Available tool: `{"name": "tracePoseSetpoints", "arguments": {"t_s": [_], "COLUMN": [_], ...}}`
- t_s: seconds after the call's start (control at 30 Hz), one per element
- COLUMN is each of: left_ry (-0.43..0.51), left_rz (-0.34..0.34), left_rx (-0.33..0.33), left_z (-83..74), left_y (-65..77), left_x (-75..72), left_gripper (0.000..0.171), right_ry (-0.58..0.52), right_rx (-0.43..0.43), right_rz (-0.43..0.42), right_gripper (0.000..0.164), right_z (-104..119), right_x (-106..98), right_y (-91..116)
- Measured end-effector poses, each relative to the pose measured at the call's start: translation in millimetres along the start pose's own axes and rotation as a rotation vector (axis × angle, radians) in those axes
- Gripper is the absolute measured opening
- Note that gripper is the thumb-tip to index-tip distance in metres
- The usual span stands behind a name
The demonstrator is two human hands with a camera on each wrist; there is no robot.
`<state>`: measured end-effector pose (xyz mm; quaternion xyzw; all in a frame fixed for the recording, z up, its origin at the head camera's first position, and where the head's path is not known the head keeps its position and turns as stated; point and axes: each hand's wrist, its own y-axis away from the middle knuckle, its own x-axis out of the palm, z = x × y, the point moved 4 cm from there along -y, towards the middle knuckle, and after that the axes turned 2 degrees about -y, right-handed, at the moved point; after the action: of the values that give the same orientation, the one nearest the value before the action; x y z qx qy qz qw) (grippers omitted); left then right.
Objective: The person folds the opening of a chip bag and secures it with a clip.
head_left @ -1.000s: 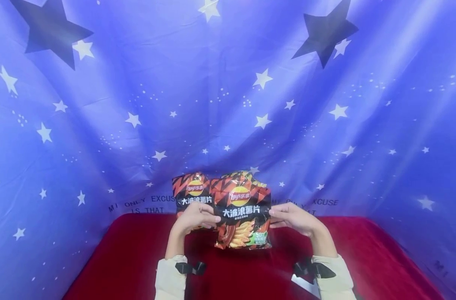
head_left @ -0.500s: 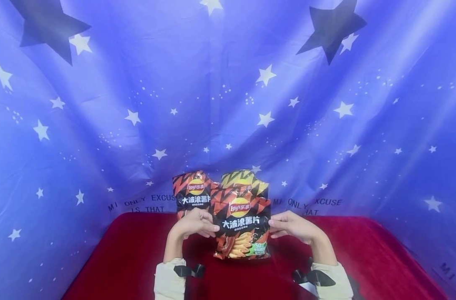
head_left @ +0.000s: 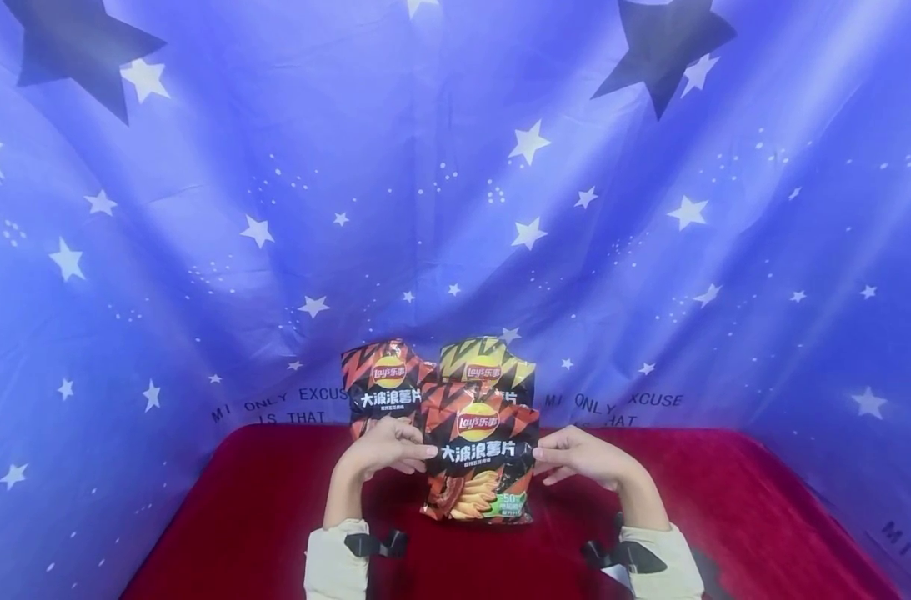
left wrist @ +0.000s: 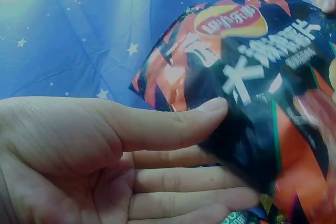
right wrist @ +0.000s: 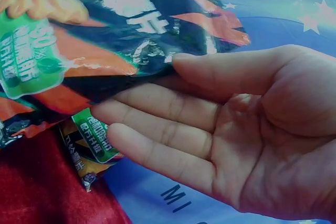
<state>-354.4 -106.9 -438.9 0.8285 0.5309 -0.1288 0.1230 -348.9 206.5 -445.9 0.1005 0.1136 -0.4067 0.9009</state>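
Observation:
Both hands hold a red-and-black bag of potato chips [head_left: 476, 479] upright between them. My left hand [head_left: 383, 447] pinches its left edge, thumb across the front and fingers behind. At the right edge, my right hand [head_left: 590, 458] pinches the bag with its thumb in front. In the left wrist view the thumb of the left hand [left wrist: 110, 145] presses on the black printed face. The right wrist view has the other fingers of the right hand [right wrist: 210, 124] stretched out behind the bag. Whether the bag's bottom touches the table cannot be told.
Behind the held bag stand a red chip bag [head_left: 380, 383] on the left and a yellow-and-black chip bag [head_left: 470, 354], partly covered. A red cloth [head_left: 290, 483] covers the table. A blue star-printed curtain [head_left: 395, 167] hangs around its back and sides.
The held chip bag and both hands have come lower and nearer to me. More of the yellow bag behind now shows. Both hands keep their grip.

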Motion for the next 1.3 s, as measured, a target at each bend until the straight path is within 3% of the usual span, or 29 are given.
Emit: {"name": "tracePoseSetpoints", "arguments": {"t_s": [0.23, 0.43, 0.57, 0.67, 0.83, 1.0, 1.3], "left_ry": [0.065, 0.097, 0.127, 0.119, -0.014, -0.174, -0.434], "left_rz": [-0.193, -0.339, -0.445, -0.544, -0.664, -0.696, -0.724], "left_rx": [0.021, 0.012, 0.082, 0.189, 0.355, 0.509, 0.57], "left_z": [-5.4, -9.9, -18.9, -30.5, -48.0, -55.1, -66.3], "left_y": [-2.0, -6.9, -9.9, -10.6, -10.6, -15.6, -11.6], "left_x": [-4.1, -1.4, 1.9, 5.9, 18.8, 32.7, 48.8], "left_gripper": [0.036, 0.053, 0.067, 0.074, 0.068, 0.053, 0.045], "right_ry": [0.02, 0.047, 0.062, 0.055, 0.034, 0.025, 0.054], "right_rx": [0.012, -0.053, -0.107, -0.122, -0.132, -0.161, -0.173], "right_rz": [-0.022, -0.088, -0.182, -0.225, -0.264, -0.282, -0.307], "right_gripper": [0.034, 0.036, 0.037, 0.038, 0.038, 0.036, 0.029], "right_z": [1, 6, 11, 14, 15, 17, 22], "right_x": [0, -3, -7, -8, -8, -6, -3], "right_y": [-1, -1, -1, -1, -3, -6, -6]}}
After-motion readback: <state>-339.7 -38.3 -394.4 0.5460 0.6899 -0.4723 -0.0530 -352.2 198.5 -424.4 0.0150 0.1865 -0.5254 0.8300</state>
